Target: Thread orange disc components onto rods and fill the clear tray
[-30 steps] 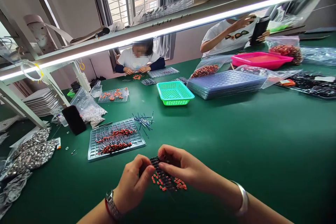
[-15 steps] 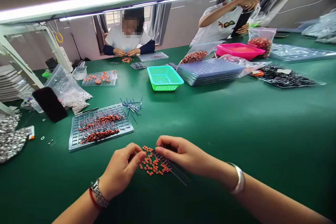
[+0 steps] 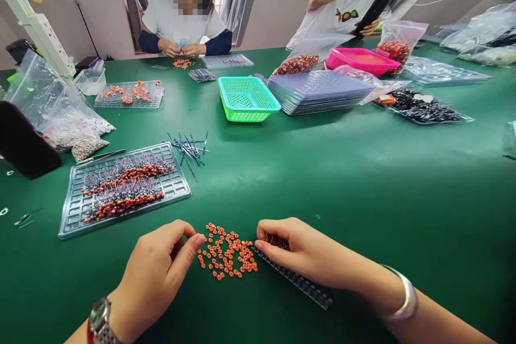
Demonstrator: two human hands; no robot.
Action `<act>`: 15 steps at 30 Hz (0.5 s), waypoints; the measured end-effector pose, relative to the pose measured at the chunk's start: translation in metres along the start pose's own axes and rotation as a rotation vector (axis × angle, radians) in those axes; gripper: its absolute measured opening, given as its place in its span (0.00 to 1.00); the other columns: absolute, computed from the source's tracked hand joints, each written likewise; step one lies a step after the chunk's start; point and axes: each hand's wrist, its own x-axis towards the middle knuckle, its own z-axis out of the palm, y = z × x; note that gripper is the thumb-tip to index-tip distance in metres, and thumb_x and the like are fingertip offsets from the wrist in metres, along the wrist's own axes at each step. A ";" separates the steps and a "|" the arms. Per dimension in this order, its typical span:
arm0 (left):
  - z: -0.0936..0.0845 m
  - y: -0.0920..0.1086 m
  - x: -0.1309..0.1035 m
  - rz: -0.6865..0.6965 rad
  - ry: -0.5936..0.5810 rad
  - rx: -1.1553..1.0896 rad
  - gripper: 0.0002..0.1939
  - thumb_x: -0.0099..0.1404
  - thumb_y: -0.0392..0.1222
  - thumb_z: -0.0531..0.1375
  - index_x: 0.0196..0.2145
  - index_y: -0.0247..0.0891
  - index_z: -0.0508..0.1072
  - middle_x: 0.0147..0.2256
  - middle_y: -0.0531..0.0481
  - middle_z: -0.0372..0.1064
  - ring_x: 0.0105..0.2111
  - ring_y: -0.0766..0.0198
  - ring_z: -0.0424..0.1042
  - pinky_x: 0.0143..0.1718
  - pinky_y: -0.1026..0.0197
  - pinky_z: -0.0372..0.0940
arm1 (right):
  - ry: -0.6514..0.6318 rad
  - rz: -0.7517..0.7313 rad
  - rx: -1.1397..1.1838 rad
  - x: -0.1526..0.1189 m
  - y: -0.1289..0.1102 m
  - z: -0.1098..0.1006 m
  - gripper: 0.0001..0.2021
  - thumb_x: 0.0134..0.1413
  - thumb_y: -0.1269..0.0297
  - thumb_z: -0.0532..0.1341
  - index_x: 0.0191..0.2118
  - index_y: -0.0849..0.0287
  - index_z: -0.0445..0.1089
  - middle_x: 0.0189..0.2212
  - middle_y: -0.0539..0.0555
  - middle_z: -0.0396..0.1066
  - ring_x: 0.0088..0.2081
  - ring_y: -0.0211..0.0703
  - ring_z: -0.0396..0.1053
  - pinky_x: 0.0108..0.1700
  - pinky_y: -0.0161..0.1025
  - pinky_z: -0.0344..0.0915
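Small orange rings (image 3: 231,252) lie scattered on the green table between my two hands. At their left edge is my left hand (image 3: 161,266), thumb and forefinger pinched together; anything between the tips is too small to make out. My right hand (image 3: 296,250) is closed on a long dark strip with ladder-like segments (image 3: 308,287), at the right edge of the rings. The strip's far end shows at the fingertips, and its near end slants out beneath the palm. Curled fingers hide part of it.
A clear tray (image 3: 183,188) of orange-tipped wired parts lies left, beside loose blue strips (image 3: 189,148). Farther back stand a green basket (image 3: 249,114), stacked clear trays (image 3: 322,91) and a pink tray (image 3: 363,64). Two people (image 3: 181,24) are across the table.
My hands are farther apart, uncovering more orange rings. My right hand and the dark strip have shifted right relative to the rings. The view has tilted down and closer.
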 end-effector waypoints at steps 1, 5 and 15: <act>0.000 0.000 0.000 0.011 0.006 0.008 0.16 0.69 0.53 0.50 0.31 0.42 0.68 0.22 0.59 0.61 0.22 0.71 0.58 0.25 0.67 0.53 | 0.011 0.000 0.000 0.000 0.000 0.000 0.13 0.57 0.59 0.53 0.24 0.57 0.55 0.19 0.44 0.52 0.22 0.35 0.48 0.23 0.33 0.47; -0.001 0.000 0.003 0.035 0.031 0.042 0.14 0.69 0.51 0.51 0.31 0.42 0.69 0.23 0.60 0.63 0.22 0.72 0.60 0.25 0.69 0.55 | 0.084 -0.001 -0.028 0.000 0.002 -0.001 0.13 0.58 0.60 0.52 0.24 0.57 0.56 0.19 0.45 0.54 0.22 0.35 0.49 0.24 0.33 0.49; -0.001 -0.002 0.004 0.072 0.036 0.072 0.12 0.68 0.48 0.52 0.31 0.43 0.70 0.22 0.61 0.65 0.21 0.73 0.61 0.24 0.71 0.56 | 0.168 0.003 -0.004 0.003 0.003 -0.004 0.12 0.59 0.58 0.52 0.30 0.58 0.64 0.20 0.47 0.61 0.22 0.36 0.57 0.25 0.33 0.55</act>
